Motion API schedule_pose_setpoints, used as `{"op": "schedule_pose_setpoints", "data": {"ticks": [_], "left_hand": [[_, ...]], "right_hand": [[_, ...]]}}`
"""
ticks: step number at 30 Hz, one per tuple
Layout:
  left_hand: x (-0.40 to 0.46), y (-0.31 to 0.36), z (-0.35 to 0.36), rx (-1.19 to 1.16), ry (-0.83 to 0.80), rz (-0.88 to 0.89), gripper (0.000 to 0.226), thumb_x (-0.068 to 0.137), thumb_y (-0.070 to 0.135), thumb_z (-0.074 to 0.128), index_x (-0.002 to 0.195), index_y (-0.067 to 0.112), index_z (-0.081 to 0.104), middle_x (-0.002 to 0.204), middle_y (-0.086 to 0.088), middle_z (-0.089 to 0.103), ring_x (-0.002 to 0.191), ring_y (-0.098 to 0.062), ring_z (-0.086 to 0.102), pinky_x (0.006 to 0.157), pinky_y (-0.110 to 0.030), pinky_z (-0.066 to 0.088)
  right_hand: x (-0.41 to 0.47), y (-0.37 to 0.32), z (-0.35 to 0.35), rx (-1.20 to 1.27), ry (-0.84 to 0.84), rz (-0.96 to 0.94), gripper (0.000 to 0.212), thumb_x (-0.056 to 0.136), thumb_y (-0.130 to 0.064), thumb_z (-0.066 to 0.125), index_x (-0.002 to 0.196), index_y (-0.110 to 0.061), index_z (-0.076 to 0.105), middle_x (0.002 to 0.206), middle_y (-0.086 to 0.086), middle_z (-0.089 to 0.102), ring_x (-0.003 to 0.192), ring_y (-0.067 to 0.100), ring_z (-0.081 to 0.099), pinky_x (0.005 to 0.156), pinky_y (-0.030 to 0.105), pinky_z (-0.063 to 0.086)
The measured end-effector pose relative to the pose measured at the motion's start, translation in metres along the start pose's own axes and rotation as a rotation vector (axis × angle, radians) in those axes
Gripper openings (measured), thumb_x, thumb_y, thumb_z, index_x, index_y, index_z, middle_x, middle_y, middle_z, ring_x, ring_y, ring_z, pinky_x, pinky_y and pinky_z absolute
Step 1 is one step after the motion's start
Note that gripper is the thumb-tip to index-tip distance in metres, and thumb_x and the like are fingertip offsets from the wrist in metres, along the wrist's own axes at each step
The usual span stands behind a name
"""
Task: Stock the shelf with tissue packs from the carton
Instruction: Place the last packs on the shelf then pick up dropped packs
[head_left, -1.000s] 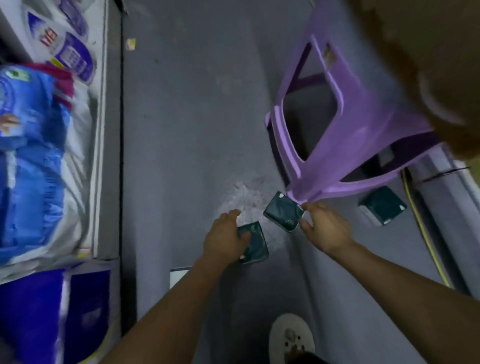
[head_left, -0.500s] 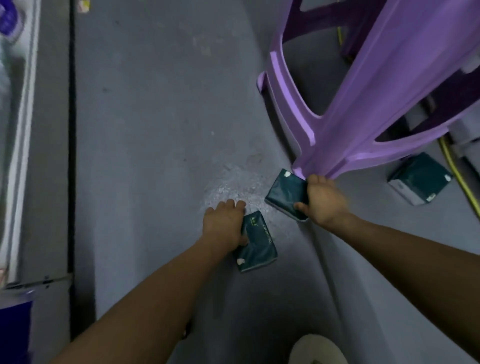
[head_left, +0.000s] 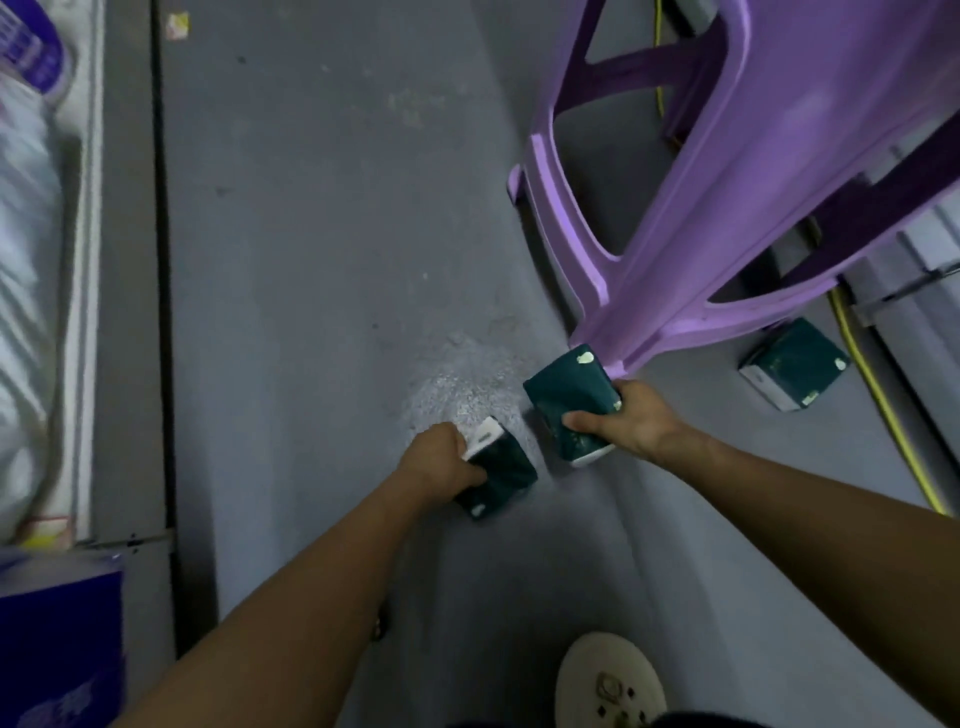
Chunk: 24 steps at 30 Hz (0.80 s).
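Two tissue packs are held, one pack (head_left: 498, 475) gripped in the left hand (head_left: 439, 460), another pack (head_left: 569, 402) in the right hand (head_left: 631, 426); a third pack (head_left: 792, 369) lies on the floor (head_left: 337, 234), none shelved yet

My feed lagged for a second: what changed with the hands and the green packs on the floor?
The left hand now grips its pack, tipped up off the floor; before, it only touched it. The right hand has closed on its pack by the purple stool. The third pack stayed put.

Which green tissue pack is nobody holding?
The pack lying on the floor under the purple stool, beside the yellow cable; each hand grips one of the others.
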<state>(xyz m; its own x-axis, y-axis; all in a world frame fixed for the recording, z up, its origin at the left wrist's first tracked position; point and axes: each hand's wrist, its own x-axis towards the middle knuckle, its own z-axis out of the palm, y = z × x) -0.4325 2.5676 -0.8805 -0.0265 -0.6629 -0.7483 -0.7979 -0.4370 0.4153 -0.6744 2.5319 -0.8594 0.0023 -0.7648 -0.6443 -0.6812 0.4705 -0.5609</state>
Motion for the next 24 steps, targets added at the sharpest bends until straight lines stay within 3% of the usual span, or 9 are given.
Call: {"op": "schedule_pose_setpoints", "data": {"ticks": [3, 6, 10, 12, 14, 16, 18, 20, 24], "left_hand": [[-0.056, 0.008, -0.029, -0.322, 0.021, -0.051, 0.045, 0.081, 0.011, 0.076, 0.108, 0.013, 0.04, 0.103, -0.007, 0.055, 0.091, -0.022, 0.058, 0.068, -0.03, 0.051], [-0.118, 0.023, -0.062, -0.526, 0.022, -0.08, 0.036, 0.083, 0.005, 0.075, 0.115, 0.005, 0.058, 0.11, -0.015, 0.067, 0.096, -0.03, 0.067, 0.083, -0.041, 0.059], [-0.217, 0.062, -0.115, -0.726, 0.093, -0.087, 0.02, 0.088, 0.027, 0.074, 0.096, 0.009, 0.07, 0.088, -0.007, 0.074, 0.074, -0.017, 0.068, 0.063, -0.023, 0.058], [-0.264, 0.084, -0.142, -0.79, 0.156, -0.121, 0.03, 0.088, 0.039, 0.072, 0.087, 0.009, 0.069, 0.085, -0.01, 0.074, 0.073, -0.017, 0.069, 0.062, -0.025, 0.059], [-0.311, 0.11, -0.172, -0.878, 0.202, -0.132, 0.033, 0.09, 0.04, 0.069, 0.085, 0.007, 0.069, 0.081, -0.01, 0.072, 0.065, -0.013, 0.068, 0.051, -0.021, 0.054], [-0.354, 0.138, -0.198, -0.902, 0.201, -0.09, 0.034, 0.091, 0.043, 0.067, 0.09, 0.009, 0.072, 0.087, -0.011, 0.075, 0.069, -0.015, 0.07, 0.056, -0.025, 0.057], [-0.397, 0.169, -0.223, -0.89, 0.211, -0.016, 0.03, 0.093, 0.045, 0.063, 0.09, 0.017, 0.072, 0.088, -0.007, 0.076, 0.074, -0.017, 0.071, 0.06, -0.029, 0.058], [-0.434, 0.199, -0.245, -0.889, 0.229, 0.068, 0.028, 0.094, 0.045, 0.061, 0.088, 0.02, 0.071, 0.086, -0.005, 0.075, 0.073, -0.015, 0.07, 0.055, -0.026, 0.054], [-0.497, 0.26, -0.283, -0.863, 0.279, 0.258, 0.035, 0.089, 0.047, 0.066, 0.101, 0.013, 0.068, 0.095, -0.011, 0.073, 0.074, -0.014, 0.068, 0.054, -0.026, 0.053]], "right_hand": [[-0.059, -0.038, -0.016, 0.212, -0.044, 0.005, 0.046, 0.078, -0.02, 0.081, 0.118, -0.013, 0.06, 0.105, -0.001, 0.066, 0.079, 0.001, 0.061, 0.061, 0.006, 0.048], [-0.12, -0.081, -0.032, 0.4, -0.038, -0.015, 0.036, 0.083, -0.02, 0.076, 0.116, -0.009, 0.063, 0.11, 0.005, 0.07, 0.073, -0.003, 0.065, 0.06, 0.004, 0.047], [-0.203, -0.149, -0.066, 0.607, 0.003, 0.021, 0.014, 0.098, -0.025, 0.056, 0.1, -0.012, 0.062, 0.083, -0.001, 0.066, 0.048, -0.011, 0.058, 0.046, 0.004, 0.041], [-0.243, -0.179, -0.086, 0.658, 0.023, 0.021, 0.02, 0.096, -0.024, 0.061, 0.101, -0.006, 0.067, 0.081, -0.001, 0.069, 0.056, -0.002, 0.065, 0.052, 0.009, 0.047], [-0.28, -0.21, -0.109, 0.692, 0.052, 0.028, 0.02, 0.092, -0.025, 0.065, 0.101, -0.008, 0.069, 0.086, 0.002, 0.073, 0.067, 0.008, 0.068, 0.061, 0.016, 0.051], [-0.317, -0.239, -0.137, 0.789, 0.083, 0.03, 0.011, 0.091, -0.02, 0.064, 0.094, -0.011, 0.069, 0.085, 0.004, 0.073, 0.068, 0.011, 0.068, 0.062, 0.019, 0.053], [-0.353, -0.266, -0.167, 0.914, 0.103, 0.041, 0.006, 0.088, -0.014, 0.063, 0.091, -0.009, 0.067, 0.084, 0.008, 0.073, 0.074, 0.019, 0.069, 0.074, 0.03, 0.056], [-0.387, -0.29, -0.2, 1.043, 0.099, 0.033, 0.011, 0.087, -0.007, 0.061, 0.097, -0.006, 0.065, 0.087, 0.009, 0.073, 0.081, 0.025, 0.069, 0.083, 0.04, 0.055], [-0.445, -0.328, -0.26, 1.198, 0.16, -0.077, 0.031, 0.085, 0.007, 0.06, 0.115, 0.001, 0.058, 0.102, 0.016, 0.072, 0.078, 0.024, 0.071, 0.082, 0.048, 0.056]]}}
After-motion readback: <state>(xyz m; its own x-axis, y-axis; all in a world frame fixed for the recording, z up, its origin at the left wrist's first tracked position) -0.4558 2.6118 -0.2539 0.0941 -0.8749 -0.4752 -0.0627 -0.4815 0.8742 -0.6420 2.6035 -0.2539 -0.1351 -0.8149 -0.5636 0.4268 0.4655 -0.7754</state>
